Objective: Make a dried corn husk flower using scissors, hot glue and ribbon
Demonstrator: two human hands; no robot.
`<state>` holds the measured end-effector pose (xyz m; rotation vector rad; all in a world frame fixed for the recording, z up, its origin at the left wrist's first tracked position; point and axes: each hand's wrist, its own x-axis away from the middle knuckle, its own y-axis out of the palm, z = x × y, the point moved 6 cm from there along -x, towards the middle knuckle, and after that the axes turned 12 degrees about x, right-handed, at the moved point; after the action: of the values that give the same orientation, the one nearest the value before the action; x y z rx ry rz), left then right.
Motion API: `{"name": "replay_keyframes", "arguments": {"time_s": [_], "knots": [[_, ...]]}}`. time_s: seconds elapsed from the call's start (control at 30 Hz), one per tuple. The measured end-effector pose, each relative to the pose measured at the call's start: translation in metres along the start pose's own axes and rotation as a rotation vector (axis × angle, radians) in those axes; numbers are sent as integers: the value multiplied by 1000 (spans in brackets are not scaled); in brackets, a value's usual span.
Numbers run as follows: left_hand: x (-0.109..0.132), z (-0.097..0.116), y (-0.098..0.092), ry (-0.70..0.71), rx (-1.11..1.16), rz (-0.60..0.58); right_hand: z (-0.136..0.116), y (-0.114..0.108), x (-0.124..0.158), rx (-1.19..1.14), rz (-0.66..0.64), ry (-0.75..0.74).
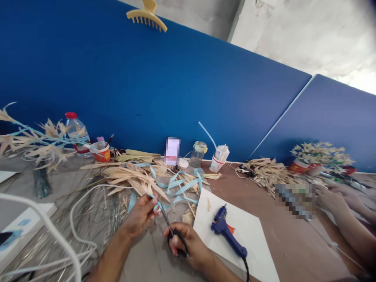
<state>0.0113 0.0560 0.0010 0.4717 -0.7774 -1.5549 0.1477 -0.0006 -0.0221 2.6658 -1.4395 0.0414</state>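
Note:
My left hand (141,214) is closed, its fingers pinching the light blue ribbon (157,203) near the base of a dried husk flower (141,177). My right hand (186,243) grips the black-handled scissors (182,239), whose blades point up and left to the ribbon beside my left fingertips. More of the blue ribbon lies in loose loops behind my hands, over scattered husk strips. To the right, a blue glue gun (227,231) rests on a white sheet (249,243).
Thin wires (96,223) and a white cable (72,219) spread at the left. Behind stand a bottle (78,135), a red cup (102,153), a phone (172,150), a glass jar (197,154) and a white cup (217,163). Another person's hands (331,199) work at the right.

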Motion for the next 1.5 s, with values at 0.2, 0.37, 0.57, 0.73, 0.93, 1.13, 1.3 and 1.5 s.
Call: {"name": "replay_keyframes", "arguments": {"time_s": [0.2,0.37,0.57,0.73,0.93,1.13,1.3,1.5], "knots": [[-1,3,-2,20,-29,7,3,-3,-1,22,20,1],[-1,1,-2,10,-59,-10,0,-1,-1,3,2,-11],[-1,4,-3,17,-90,21,0,-1,1,46,48,54],[-2,-1,-6,-10,-78,14,0,1,2,35,18,10],[-3,-1,-10,11,-83,12,2,0,2,62,42,48],[-3,1,-11,10,-121,31,5,-3,2,36,52,52],[0,-1,-5,-24,-83,31,1,0,1,24,27,34],[-2,0,-7,-11,-95,23,-1,1,2,52,65,47]]}}
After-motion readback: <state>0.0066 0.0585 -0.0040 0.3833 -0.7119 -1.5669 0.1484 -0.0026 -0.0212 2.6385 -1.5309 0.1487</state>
